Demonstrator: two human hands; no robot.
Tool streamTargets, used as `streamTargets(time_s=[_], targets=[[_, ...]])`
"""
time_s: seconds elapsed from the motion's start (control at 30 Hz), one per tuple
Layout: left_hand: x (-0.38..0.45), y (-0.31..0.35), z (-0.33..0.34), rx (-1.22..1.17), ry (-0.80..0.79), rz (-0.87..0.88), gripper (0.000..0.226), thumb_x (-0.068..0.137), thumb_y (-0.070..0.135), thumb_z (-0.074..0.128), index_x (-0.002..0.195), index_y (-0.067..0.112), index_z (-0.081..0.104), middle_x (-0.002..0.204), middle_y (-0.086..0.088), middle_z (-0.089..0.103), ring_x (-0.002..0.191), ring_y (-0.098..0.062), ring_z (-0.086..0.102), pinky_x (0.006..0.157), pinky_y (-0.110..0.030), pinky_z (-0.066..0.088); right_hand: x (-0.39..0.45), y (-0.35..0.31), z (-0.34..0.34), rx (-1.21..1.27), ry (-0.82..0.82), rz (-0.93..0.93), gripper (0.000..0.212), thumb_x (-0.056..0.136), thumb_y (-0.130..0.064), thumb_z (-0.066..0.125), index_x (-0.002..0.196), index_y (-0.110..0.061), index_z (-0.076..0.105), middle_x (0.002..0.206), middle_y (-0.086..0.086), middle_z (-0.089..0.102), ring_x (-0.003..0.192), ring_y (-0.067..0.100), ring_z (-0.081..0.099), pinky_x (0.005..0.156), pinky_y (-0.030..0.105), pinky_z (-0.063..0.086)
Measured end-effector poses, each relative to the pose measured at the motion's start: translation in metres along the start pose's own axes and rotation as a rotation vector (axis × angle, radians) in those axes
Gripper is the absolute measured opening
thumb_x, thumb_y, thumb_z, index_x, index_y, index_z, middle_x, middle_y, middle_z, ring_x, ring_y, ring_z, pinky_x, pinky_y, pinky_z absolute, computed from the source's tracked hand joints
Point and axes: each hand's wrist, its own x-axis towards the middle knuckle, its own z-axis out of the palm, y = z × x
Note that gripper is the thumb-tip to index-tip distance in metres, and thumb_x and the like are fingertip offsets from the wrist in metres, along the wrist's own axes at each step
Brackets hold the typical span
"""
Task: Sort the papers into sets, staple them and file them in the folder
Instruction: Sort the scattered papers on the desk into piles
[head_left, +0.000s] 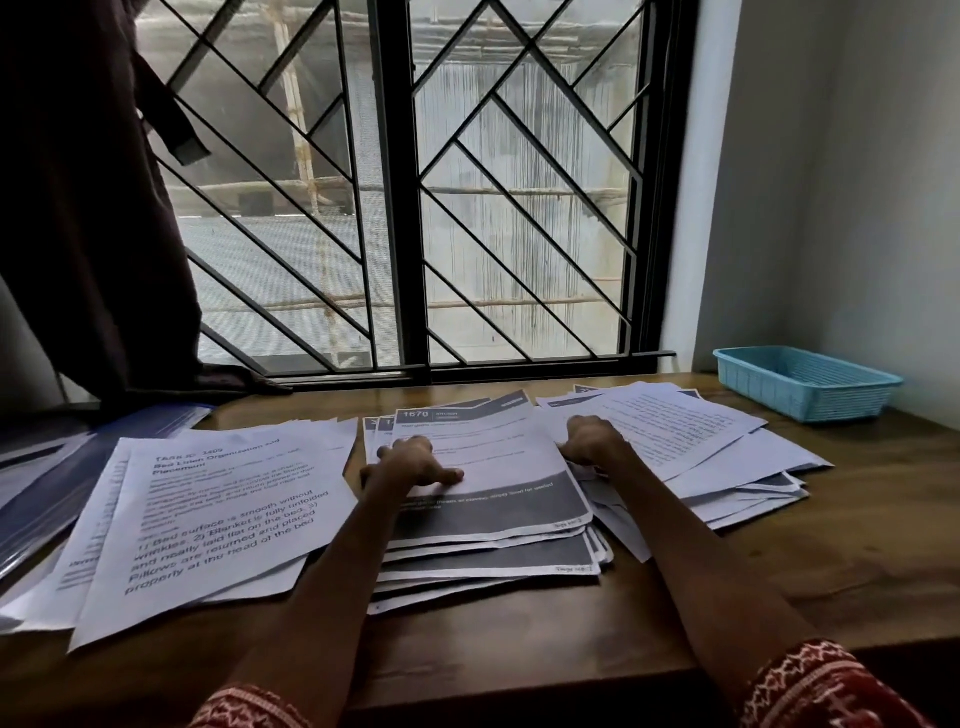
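Square middle stack (483, 499) before stapling: you press its top sheet with left hand (415, 462), thumb out, other fingers bent on paper; right hand (592, 441), curled, grips its right edge. Pull fanned grey-banded sheets flush. Stack sits mid-desk (779, 582), between left pile (208, 519) and right pile (691, 447).

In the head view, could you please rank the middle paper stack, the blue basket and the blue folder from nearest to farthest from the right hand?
From the right hand:
1. Middle paper stack, at the hand's left, touching it.
2. Blue basket, far right by the wall.
3. Blue folder, at the table's left edge.
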Motion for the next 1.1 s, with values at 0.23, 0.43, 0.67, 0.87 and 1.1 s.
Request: streamTargets(time_s=[0.23, 0.43, 0.67, 0.87, 1.1], targets=[[-0.004, 0.004, 0.001, -0.017, 0.010, 0.008, 0.081, 0.076, 0.060, 0.062, 0.136, 0.011, 0.040, 0.146, -0.013, 0.035, 0.135, -0.032, 0.029, 0.110, -0.049, 0.024, -0.007, -0.002, 0.001, -0.197, 0.210, -0.095, 0.033, 0.096, -0.025, 0.045, 0.121, -0.007, 0.056, 0.127, 0.013, 0.056, 0.117, 0.030, 0.055, 0.093, 0.035, 0.044], [-0.011, 0.003, -0.006, -0.330, 0.207, 0.074, 0.070, 0.075, 0.054, 0.068, 0.126, 0.011, 0.046, 0.140, -0.015, 0.044, 0.131, -0.033, 0.038, 0.111, -0.050, 0.027, -0.008, -0.009, -0.014, 0.261, 0.882, -0.167, 0.035, 0.097, -0.009, 0.037, 0.129, 0.001, 0.048, 0.092, 0.023, 0.065, 0.082, 0.035, 0.065, 0.067, 0.037, 0.049], [-0.033, -0.013, -0.040, -1.570, 0.280, -0.047, 0.063, 0.090, 0.059, 0.036, 0.112, 0.001, 0.051, 0.094, -0.015, 0.056, 0.087, -0.026, 0.056, 0.087, -0.039, 0.049, -0.017, -0.045, -0.014, 0.596, 0.819, -0.731, 0.020, 0.069, -0.002, 0.052, 0.080, -0.002, 0.069, 0.068, 0.003, 0.068, 0.056, 0.014, 0.059, 0.052, 0.015, 0.042], [-0.024, -0.040, -0.045, -1.885, 0.070, -0.130, 0.084, 0.083, 0.077, 0.017, 0.101, 0.004, 0.053, 0.104, -0.012, 0.060, 0.088, -0.028, 0.055, 0.093, -0.043, 0.040, -0.008, -0.028, -0.016, 0.823, 0.156, -0.710, 0.027, 0.047, -0.002, 0.040, 0.062, 0.010, 0.059, 0.062, 0.007, 0.050, 0.058, 0.008, 0.047, 0.055, 0.020, 0.035], [-0.016, -0.049, -0.034, -1.439, 0.250, -0.368, 0.048, 0.078, -0.010, 0.058, 0.125, -0.010, 0.048, 0.125, -0.025, 0.055, 0.108, -0.039, 0.058, 0.070, -0.041, 0.050, 0.003, -0.009, -0.007, 0.487, 0.308, -0.405, 0.022, 0.059, -0.013, 0.050, 0.072, -0.005, 0.065, 0.072, 0.010, 0.061, 0.067, 0.018, 0.056, 0.069, 0.028, 0.040]])
